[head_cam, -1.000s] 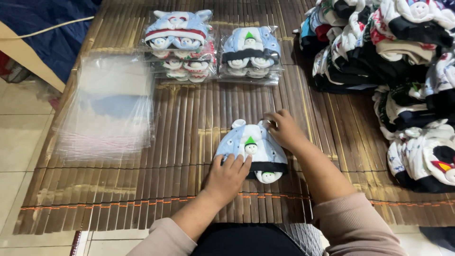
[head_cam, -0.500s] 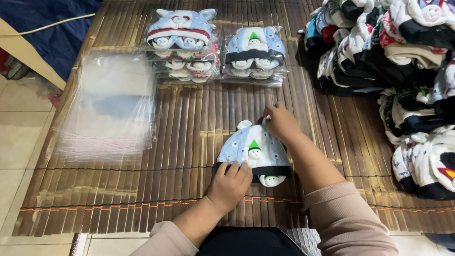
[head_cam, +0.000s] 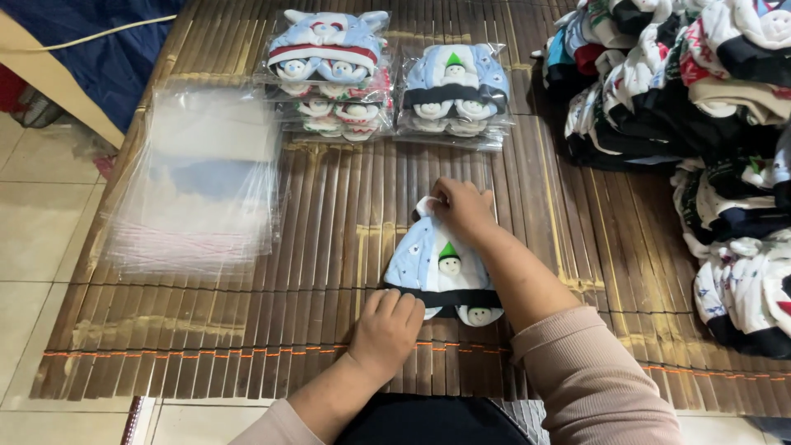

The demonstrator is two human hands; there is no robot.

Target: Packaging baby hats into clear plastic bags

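A light blue knitted hat (head_cam: pixel 432 264) with small snowman figures and a dark band lies flat on the bamboo mat (head_cam: pixel 329 214). My right hand (head_cam: pixel 463 206) presses on its top end, fingers bent over the white tip. My left hand (head_cam: pixel 387 328) rests on the near left corner, at the dark band. Neither hand lifts the hat.
A stack of clear plastic bags (head_cam: pixel 202 177) lies at the left. Two piles of bagged hats (head_cam: pixel 329 74) (head_cam: pixel 453 95) stand at the far edge. A large heap of loose hats (head_cam: pixel 700 124) fills the right side. Floor tiles (head_cam: pixel 33 222) border the mat.
The right hand has stayed on the hat's top end while the left hand has slid a little nearer along the bottom edge. The hat lies flatter.
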